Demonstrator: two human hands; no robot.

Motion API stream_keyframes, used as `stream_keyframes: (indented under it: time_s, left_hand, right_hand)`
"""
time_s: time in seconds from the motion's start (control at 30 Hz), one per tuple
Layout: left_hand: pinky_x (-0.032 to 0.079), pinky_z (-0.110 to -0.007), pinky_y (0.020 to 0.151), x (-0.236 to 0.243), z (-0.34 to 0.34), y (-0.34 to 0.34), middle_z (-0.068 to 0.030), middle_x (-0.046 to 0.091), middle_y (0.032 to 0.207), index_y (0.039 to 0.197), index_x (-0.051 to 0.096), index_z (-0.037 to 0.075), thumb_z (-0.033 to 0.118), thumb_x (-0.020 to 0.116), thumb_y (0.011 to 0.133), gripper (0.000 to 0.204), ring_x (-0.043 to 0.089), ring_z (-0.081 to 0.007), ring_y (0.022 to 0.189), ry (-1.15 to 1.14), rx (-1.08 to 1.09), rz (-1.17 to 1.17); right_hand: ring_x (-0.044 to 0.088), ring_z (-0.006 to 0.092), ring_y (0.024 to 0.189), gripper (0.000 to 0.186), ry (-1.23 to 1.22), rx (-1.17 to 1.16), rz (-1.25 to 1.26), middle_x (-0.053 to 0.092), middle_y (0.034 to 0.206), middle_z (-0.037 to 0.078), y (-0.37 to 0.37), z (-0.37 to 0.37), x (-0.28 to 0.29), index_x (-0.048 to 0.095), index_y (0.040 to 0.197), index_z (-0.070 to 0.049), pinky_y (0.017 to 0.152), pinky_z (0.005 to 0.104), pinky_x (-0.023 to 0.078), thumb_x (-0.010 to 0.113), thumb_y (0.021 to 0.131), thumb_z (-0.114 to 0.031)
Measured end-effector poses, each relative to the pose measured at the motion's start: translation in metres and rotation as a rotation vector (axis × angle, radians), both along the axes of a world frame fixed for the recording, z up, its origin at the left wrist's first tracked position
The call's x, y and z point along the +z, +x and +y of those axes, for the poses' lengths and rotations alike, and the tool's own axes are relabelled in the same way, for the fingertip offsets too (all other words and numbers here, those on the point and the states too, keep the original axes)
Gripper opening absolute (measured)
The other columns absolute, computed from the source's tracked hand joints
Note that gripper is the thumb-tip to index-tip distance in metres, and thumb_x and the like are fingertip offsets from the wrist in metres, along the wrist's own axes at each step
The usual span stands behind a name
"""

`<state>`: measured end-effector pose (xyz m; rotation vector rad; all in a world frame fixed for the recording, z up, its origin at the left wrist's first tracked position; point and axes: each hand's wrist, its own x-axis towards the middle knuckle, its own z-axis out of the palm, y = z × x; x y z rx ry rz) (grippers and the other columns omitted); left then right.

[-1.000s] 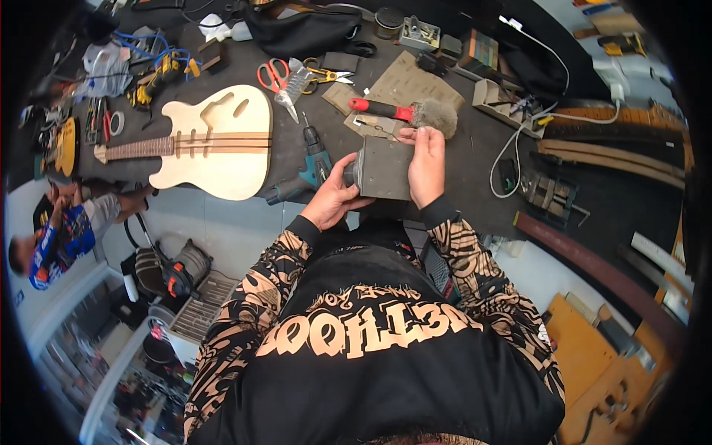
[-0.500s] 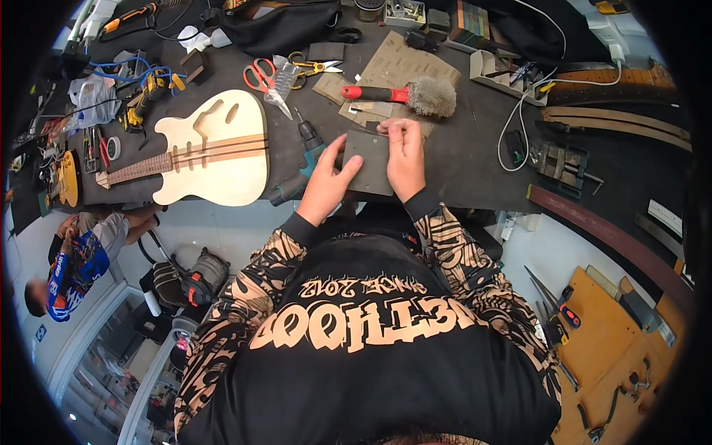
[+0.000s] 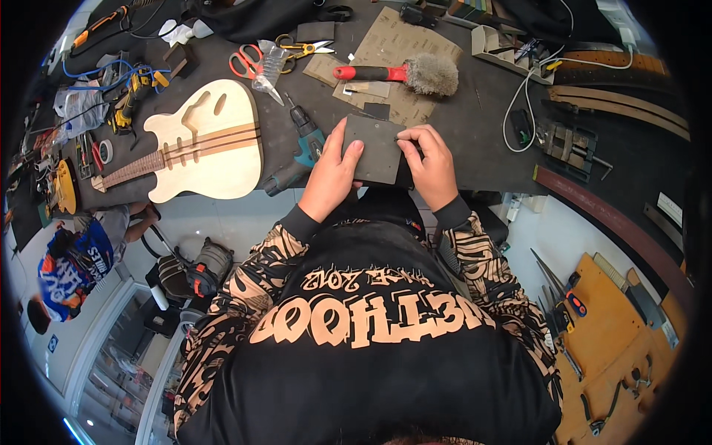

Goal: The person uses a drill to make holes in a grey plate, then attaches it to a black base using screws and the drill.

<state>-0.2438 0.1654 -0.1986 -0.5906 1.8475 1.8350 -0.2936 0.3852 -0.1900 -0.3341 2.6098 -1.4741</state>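
A flat, dark grey square plate (image 3: 377, 152) with small holes or marks is gripped along its left side by my left hand (image 3: 330, 170), thumb on top. My right hand (image 3: 430, 163) is closed in a pinch at the plate's right edge; a tiny dark thing seems to sit at its fingertips, too small to name. Left of the plate lies a teal and black cordless drill (image 3: 305, 141), partly behind my left hand. Just beyond the plate are a small dark square piece (image 3: 377, 110) and brown sandpaper sheets (image 3: 378, 41).
A pale electric guitar body with neck (image 3: 215, 141) lies at left. Red-handled scissors (image 3: 246, 61), a plastic bag (image 3: 271, 67) and a grey brush with red handle (image 3: 426, 76) lie farther back. At right are a small vise (image 3: 571, 144) and white cable (image 3: 515, 104). Another person (image 3: 81, 256) is at far left.
My right hand has shifted down and right, its pinched fingers now at the plate's right edge. The plate stays in my left hand. The whole view has shifted slightly.
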Motion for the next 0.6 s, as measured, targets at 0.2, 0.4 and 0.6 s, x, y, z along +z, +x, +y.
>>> stream_keyframes:
  time_s: [0.2, 0.4, 0.6]
  left_hand:
    - [0.07, -0.034, 0.069, -0.001, -0.001, 0.001, -0.0183, 0.047, 0.168, 0.176, 0.033, 0.011, 0.034, 0.057, 0.119, 0.066, 0.075, -0.0279, 0.118, 0.008, 0.014, 0.023]
    - [0.066, -0.031, 0.066, -0.006, 0.001, 0.005, -0.0145, 0.063, 0.149, 0.175, 0.034, 0.014, 0.034, 0.056, 0.12, 0.063, 0.074, -0.0165, 0.103, 0.0, 0.04, 0.087]
    - [0.069, -0.033, 0.07, -0.004, -0.002, 0.006, -0.0198, 0.049, 0.165, 0.175, 0.034, 0.01, 0.034, 0.058, 0.118, 0.066, 0.075, -0.0252, 0.113, 0.033, 0.029, 0.041]
  right_hand:
    - [0.071, 0.0371, 0.102, 0.01, 0.099, 0.092, 0.074, 0.073, 0.106, 0.014, -0.005, 0.0, 0.006, 0.072, 0.109, -0.001, 0.09, 0.0445, 0.057, 0.076, 0.102, -0.008]
    - [0.071, 0.0375, 0.101, 0.01, 0.144, 0.102, 0.19, 0.073, 0.105, 0.014, -0.003, -0.003, -0.001, 0.072, 0.108, -0.002, 0.089, 0.0457, 0.057, 0.077, 0.101, -0.007]
    - [0.07, 0.0373, 0.102, 0.013, 0.094, 0.021, 0.157, 0.072, 0.106, 0.013, 0.006, -0.008, -0.013, 0.071, 0.108, -0.002, 0.09, 0.0461, 0.056, 0.079, 0.099, -0.008]
